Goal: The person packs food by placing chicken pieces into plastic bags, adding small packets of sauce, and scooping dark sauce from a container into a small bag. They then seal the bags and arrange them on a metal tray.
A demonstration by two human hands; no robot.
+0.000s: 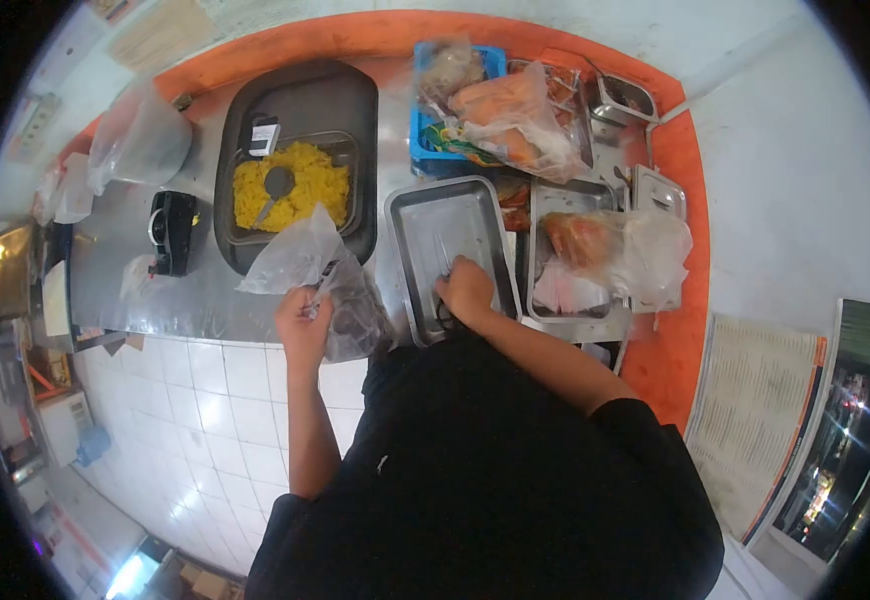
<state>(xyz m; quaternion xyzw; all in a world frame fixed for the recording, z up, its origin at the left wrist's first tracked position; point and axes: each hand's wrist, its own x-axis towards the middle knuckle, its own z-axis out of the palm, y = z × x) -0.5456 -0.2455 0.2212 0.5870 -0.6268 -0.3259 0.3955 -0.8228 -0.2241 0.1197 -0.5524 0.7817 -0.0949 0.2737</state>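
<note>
My left hand [305, 325] is closed on the gathered edge of a clear plastic bag [300, 255]. The bag hangs over the counter's front edge, and its lower part looks dark; I cannot make out its contents. My right hand [467, 292] is closed over a metal tray [396, 262], around what looks like a pair of scissors [443, 252]. Thin shiny blades point away from me, and a black handle loop shows beside the fingers. Beyond the bag, a dark tub [365, 185] holds yellow rice [300, 185] with a dark scoop [278, 183] in it.
Left on the steel counter [120, 270] stand a black tape dispenser [173, 235] and a large plastic bag [145, 140]. At the back right, a blue basket [421, 135] holds bagged food [515, 115]. Another metal tray [528, 285] to the right carries more bagged food [580, 240].
</note>
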